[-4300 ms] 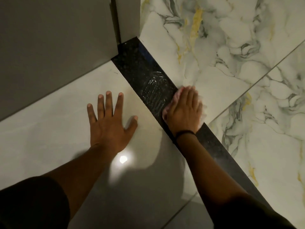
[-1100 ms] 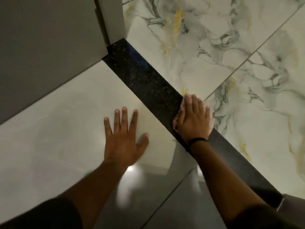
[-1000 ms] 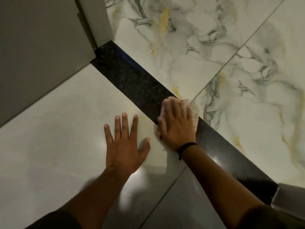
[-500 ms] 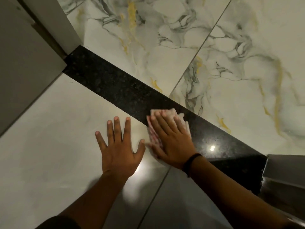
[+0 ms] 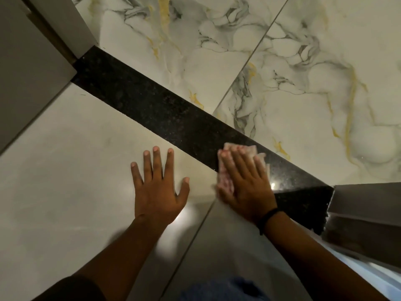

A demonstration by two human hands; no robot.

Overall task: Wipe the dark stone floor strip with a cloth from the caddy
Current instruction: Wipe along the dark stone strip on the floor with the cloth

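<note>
The dark speckled stone strip [image 5: 152, 105] runs diagonally from the upper left to the right edge of the floor. My right hand [image 5: 245, 185] lies flat on a pale pink-patterned cloth [image 5: 225, 172], pressing it onto the near edge of the strip. The cloth sticks out past my fingertips and along my hand's left side. My left hand [image 5: 158, 187] rests flat on the plain pale tile [image 5: 65, 170] beside the strip, fingers spread and holding nothing. A black band circles my right wrist. The caddy is out of view.
Veined white and gold marble tiles [image 5: 282, 72] lie beyond the strip. A grey door frame [image 5: 65, 25] meets the strip's upper left end. Another grey frame [image 5: 364, 213] stands at its right end. Blue fabric [image 5: 223, 287] shows at the bottom edge.
My right hand and the cloth have slid down the strip toward its right end. My left hand shifted a little along the pale tile. The view has swung right, showing the right frame.
</note>
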